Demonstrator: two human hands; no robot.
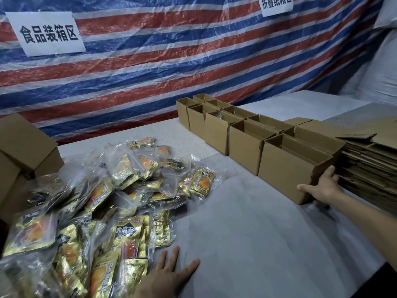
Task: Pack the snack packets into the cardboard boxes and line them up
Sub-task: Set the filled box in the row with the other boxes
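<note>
The nearest cardboard box (285,166), ending a row of open boxes (217,132) on the counter (247,222), is held at its near corner by the right grip (322,188). Snack packets (120,190) lie heaped to the left; the left grip (169,274) rests flat, fingers spread, beside them.

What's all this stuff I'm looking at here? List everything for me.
snack packets: a big pile, gold, table's left
open boxes: about ten, brown, two rows, right of centre
flat cardboard: one stack, brown, far right
closed boxes: a few, brown, far left
signs: two, white, on striped tarp
table: one, grey, underneath
left hand: flat on table by packets
right hand: grips nearest box
</note>
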